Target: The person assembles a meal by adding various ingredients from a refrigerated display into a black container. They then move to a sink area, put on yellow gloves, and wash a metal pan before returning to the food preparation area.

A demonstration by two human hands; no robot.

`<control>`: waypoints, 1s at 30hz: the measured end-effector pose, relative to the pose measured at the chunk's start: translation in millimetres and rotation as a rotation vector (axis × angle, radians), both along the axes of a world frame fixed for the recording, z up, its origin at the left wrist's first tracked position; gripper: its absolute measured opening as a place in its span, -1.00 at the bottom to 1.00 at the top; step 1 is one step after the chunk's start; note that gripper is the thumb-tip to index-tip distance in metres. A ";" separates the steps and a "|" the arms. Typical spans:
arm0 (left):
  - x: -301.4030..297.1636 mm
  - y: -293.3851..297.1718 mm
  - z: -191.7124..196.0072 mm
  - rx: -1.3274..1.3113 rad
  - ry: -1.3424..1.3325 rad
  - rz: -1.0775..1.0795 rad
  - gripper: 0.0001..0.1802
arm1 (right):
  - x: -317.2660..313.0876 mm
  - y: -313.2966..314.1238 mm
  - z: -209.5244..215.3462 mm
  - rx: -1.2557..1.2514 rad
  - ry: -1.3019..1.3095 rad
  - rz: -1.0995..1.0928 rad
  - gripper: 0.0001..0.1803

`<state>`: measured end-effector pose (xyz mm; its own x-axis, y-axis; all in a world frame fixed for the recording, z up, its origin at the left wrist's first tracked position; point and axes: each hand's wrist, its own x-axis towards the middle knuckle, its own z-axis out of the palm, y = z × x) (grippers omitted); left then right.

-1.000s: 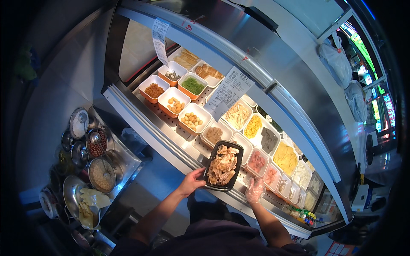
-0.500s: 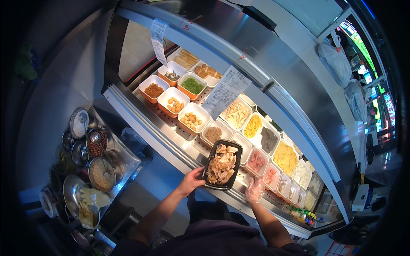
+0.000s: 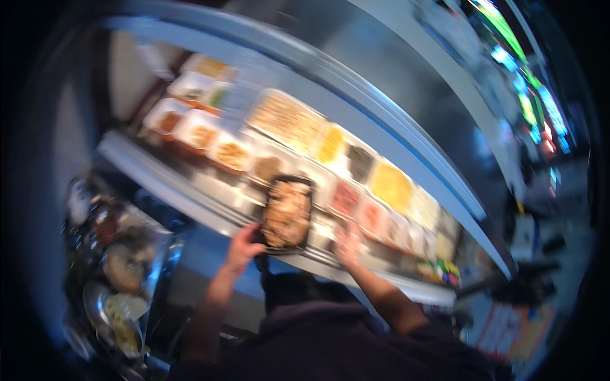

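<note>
The picture is smeared by motion. My left hand (image 3: 243,244) grips the near left corner of a black tray (image 3: 287,214) filled with pale brown food and holds it over the counter's front ledge. My right hand (image 3: 348,242) is just right of the tray, fingers spread, over the ledge by the pink-filled tubs (image 3: 346,198); whether it touches anything is unclear. My dark sleeves and chest fill the lower middle.
A long curved display counter (image 3: 190,202) runs from upper left to lower right, holding several tubs of yellow, brown and pink food under a glass cover (image 3: 406,136). Metal bowls and lidded pots (image 3: 117,270) stand at lower left. Bright screens glow at upper right.
The view has swung and blurred, shifting the counter leftward in the picture. The black tray stays in my left hand, and my right hand remains beside it.
</note>
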<state>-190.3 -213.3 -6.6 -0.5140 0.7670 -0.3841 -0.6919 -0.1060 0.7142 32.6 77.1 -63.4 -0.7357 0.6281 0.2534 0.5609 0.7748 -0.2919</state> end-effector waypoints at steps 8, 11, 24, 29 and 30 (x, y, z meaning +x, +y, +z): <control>2.1 12.2 42.2 -0.092 -0.073 0.119 -0.19 | -13.0 5.2 53.1 -0.465 0.206 -0.135 -0.68; 1.1 36.0 57.4 -0.124 -0.044 0.086 -0.20 | -3.3 76.0 89.1 -0.610 0.147 -0.142 -0.68; 95.1 246.8 26.0 0.002 -0.021 0.097 -0.17 | 26.6 427.0 -88.4 -0.120 -0.471 -0.031 -0.38; 129.5 285.7 5.2 -0.031 -0.035 0.108 -0.18 | 31.5 447.3 -76.3 -0.351 -0.436 0.022 -0.38; 132.8 295.5 4.5 -0.034 -0.048 0.104 -0.18 | 32.7 448.5 -75.2 -0.339 -0.447 0.029 -0.38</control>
